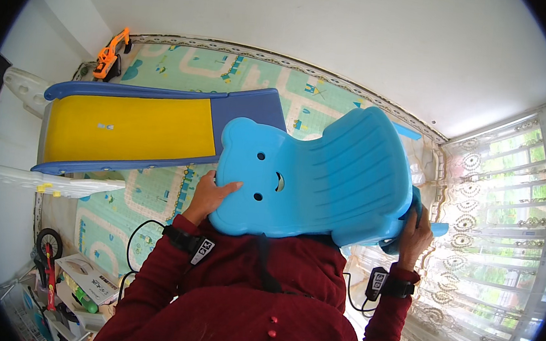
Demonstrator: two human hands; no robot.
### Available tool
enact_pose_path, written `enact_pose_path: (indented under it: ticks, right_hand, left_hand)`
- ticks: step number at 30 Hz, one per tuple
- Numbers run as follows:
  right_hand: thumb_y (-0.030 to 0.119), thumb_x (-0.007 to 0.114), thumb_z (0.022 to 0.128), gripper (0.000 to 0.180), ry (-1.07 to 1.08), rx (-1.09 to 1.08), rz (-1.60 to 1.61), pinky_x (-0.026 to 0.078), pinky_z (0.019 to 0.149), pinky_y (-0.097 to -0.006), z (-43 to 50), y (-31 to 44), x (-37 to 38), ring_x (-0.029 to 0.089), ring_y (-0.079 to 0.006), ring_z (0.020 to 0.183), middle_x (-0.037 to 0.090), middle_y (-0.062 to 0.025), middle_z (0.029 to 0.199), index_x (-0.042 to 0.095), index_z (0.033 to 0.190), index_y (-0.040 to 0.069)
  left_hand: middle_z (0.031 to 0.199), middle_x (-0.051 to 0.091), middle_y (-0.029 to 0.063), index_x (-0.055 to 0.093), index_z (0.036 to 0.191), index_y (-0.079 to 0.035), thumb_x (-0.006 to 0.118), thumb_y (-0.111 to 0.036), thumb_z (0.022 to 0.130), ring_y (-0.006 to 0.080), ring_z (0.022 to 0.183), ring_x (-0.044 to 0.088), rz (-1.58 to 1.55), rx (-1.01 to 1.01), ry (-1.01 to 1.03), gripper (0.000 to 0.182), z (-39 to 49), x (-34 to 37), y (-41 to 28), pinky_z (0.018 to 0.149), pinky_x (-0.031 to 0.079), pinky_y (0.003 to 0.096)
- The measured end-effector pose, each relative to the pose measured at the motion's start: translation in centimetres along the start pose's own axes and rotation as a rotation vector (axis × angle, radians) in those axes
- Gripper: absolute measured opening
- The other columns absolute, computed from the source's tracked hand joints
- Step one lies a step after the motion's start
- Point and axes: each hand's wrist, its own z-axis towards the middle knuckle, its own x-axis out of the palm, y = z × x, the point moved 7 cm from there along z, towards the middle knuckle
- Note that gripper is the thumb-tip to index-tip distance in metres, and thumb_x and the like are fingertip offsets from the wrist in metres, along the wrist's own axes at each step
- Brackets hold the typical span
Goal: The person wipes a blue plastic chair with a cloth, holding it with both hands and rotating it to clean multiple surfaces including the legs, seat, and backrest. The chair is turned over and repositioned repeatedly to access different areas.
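A light-blue plastic child's seat (321,179) with a bear-face panel lies across my lap. Two round eye holes and a curved mouth slot pierce the panel, and ribs run along the other, scooped end. My left hand (210,196) grips the panel's left edge, thumb on top and fingers hidden below. At the far end, my right hand (415,237) presses a dark teal cloth (416,202) against the seat's outer side; part of the cloth is hidden. Just past those fingers a flat blue piece (438,229) sticks out.
A yellow slide chute (135,131) with blue sides lies left on a printed play mat (154,194). White plastic panels (81,185) flank it. An orange toy excavator (110,59) stands in the corner. Boxes (88,278) and a red balance bike (50,280) crowd the lower left; sheer curtains (471,236) hang right.
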Motion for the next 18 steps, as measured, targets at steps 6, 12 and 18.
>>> enact_pose_path:
  ticks: [6, 12, 18]
  right_hand:
    - [0.015, 0.051, 0.094, 0.028, 0.074, -0.054, 0.129, 0.05, 0.075, -0.0423, 0.3, 3.0, 0.3, 0.066, -0.0371, 0.083, 0.067, -0.0252, 0.093, 0.063, 0.114, 0.0]
    - [0.022, 0.053, 0.098, 0.027, 0.076, 0.06, 0.185, 0.043, 0.06, -0.0343, 4.5, 0.9, 0.7, 0.051, -0.0169, 0.064, 0.059, -0.015, 0.071, 0.063, 0.096, -0.004]
    - [0.027, 0.052, 0.1, 0.034, 0.031, 0.114, 0.445, 0.037, 0.057, -0.031, 6.9, 2.9, 0.0, 0.043, -0.01, 0.066, 0.052, -0.0023, 0.07, 0.062, 0.093, -0.004]
  left_hand:
    - [0.104, 0.066, 0.0249, 0.053, 0.114, 0.011, 0.079, -0.043, 0.074, 0.0295, 0.088, 0.069, 0.003, 0.009, -0.003, 0.072, -0.1, 0.0, -0.2, 0.075, 0.057, 0.0374]
    - [0.105, 0.066, 0.0251, 0.052, 0.115, 0.012, 0.079, -0.043, 0.074, 0.0297, 0.088, 0.069, -0.015, 0.001, 0.015, 0.074, -0.1, 0.4, -0.2, 0.076, 0.057, 0.0377]
    - [0.106, 0.065, 0.0255, 0.052, 0.116, 0.011, 0.08, -0.042, 0.074, 0.0298, 0.089, 0.069, 0.007, -0.032, 0.005, 0.073, 0.0, 0.3, 0.2, 0.076, 0.058, 0.0375]
